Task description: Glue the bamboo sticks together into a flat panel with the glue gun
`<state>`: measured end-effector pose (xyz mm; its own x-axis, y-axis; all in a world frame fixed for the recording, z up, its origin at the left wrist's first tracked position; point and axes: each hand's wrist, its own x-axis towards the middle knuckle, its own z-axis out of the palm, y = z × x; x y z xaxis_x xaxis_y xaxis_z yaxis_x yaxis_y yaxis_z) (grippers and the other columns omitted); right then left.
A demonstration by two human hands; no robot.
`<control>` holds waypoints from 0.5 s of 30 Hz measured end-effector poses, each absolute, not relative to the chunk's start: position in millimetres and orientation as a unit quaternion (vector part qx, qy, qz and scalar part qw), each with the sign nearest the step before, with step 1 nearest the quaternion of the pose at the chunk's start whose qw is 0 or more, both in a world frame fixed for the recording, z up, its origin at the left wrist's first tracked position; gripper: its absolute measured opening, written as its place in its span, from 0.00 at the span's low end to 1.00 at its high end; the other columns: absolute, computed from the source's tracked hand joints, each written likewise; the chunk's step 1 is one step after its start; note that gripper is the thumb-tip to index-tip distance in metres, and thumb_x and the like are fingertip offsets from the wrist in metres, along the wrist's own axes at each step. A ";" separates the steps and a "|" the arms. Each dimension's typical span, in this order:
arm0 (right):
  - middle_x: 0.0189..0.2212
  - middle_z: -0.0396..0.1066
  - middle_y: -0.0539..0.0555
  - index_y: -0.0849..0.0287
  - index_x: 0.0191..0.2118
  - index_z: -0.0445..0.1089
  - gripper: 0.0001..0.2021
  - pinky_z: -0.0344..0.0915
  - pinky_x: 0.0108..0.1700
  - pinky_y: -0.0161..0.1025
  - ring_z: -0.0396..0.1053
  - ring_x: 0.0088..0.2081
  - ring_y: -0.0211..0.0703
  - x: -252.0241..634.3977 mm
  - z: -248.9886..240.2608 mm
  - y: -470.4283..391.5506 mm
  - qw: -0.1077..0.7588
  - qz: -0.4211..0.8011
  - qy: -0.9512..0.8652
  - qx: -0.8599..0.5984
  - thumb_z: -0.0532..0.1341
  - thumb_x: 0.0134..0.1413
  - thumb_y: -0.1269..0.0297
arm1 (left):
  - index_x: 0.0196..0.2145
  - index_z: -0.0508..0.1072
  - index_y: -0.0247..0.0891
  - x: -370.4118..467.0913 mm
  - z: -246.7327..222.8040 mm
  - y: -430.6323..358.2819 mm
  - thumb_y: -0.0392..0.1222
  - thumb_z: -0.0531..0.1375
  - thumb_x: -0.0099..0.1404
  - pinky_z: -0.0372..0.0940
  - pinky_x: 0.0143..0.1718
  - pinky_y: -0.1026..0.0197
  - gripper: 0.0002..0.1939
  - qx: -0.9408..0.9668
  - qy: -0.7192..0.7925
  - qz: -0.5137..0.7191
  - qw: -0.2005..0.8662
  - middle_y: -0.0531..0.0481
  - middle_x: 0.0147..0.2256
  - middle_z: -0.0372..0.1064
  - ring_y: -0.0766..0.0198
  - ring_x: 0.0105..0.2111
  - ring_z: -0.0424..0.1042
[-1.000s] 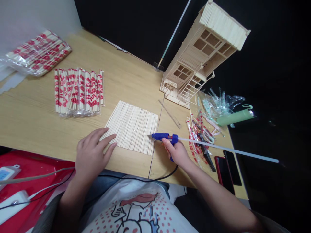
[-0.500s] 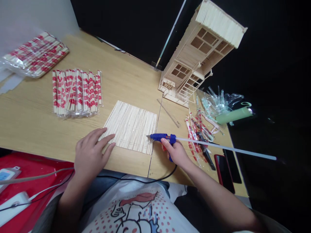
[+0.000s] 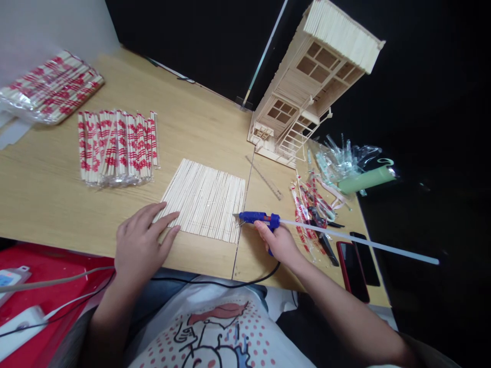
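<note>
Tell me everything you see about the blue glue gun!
The glue gun is blue, plastic-looking, with a red patch. A long whitish stick pokes from its back; a black cord trails below. The right hand grips it, its tip at the edge of the stick mat; touching or not, I can't tell.

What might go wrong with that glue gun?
The glue gun may be hot: its tip is over the sticks, so the left hand could get burned if it slid nearer. The cord runs by the lap and might snag. The long glue stick pokes out behind and might get bumped.
</note>
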<state>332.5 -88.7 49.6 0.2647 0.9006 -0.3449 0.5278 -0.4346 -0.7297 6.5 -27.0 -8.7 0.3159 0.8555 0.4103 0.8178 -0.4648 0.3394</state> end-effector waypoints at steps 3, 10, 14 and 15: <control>0.13 0.61 0.47 0.57 0.25 0.69 0.29 0.59 0.22 0.36 0.63 0.17 0.40 333.6 50.8 -92.1 0.252 0.411 -0.457 -0.747 0.55 0.59 0.34 | 0.52 0.77 0.48 6.5 -8.8 -27.1 0.49 0.61 0.71 0.65 0.56 0.45 0.14 0.810 0.517 0.274 0.038 0.45 0.58 0.72 0.47 0.58 0.71; 0.12 0.59 0.47 0.58 0.26 0.70 0.31 0.60 0.23 0.35 0.62 0.16 0.39 332.5 51.9 -91.7 0.268 0.412 -0.462 -0.738 0.54 0.60 0.33 | 0.52 0.76 0.49 5.9 -9.7 -26.9 0.49 0.61 0.71 0.65 0.55 0.45 0.14 0.810 0.520 0.269 0.036 0.45 0.58 0.71 0.47 0.58 0.71; 0.12 0.59 0.47 0.57 0.24 0.67 0.31 0.59 0.22 0.35 0.61 0.16 0.39 331.8 49.6 -89.5 0.265 0.401 -0.461 -0.746 0.55 0.58 0.31 | 0.52 0.76 0.49 5.6 -10.1 -27.1 0.49 0.62 0.71 0.64 0.56 0.45 0.14 0.809 0.520 0.270 0.043 0.46 0.59 0.71 0.47 0.58 0.71; 0.12 0.60 0.47 0.56 0.23 0.66 0.31 0.58 0.22 0.36 0.61 0.16 0.39 332.3 48.4 -89.4 0.264 0.398 -0.461 -0.748 0.55 0.58 0.31 | 0.52 0.77 0.49 5.8 -9.9 -27.1 0.49 0.62 0.71 0.64 0.56 0.45 0.14 0.808 0.520 0.272 0.043 0.45 0.59 0.71 0.47 0.58 0.71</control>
<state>332.3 -89.4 48.4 0.2588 0.8994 -0.3522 0.4795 -0.4361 -0.7615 5.8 -27.1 -9.9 0.3105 0.8646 0.3950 0.8181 -0.4547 0.3521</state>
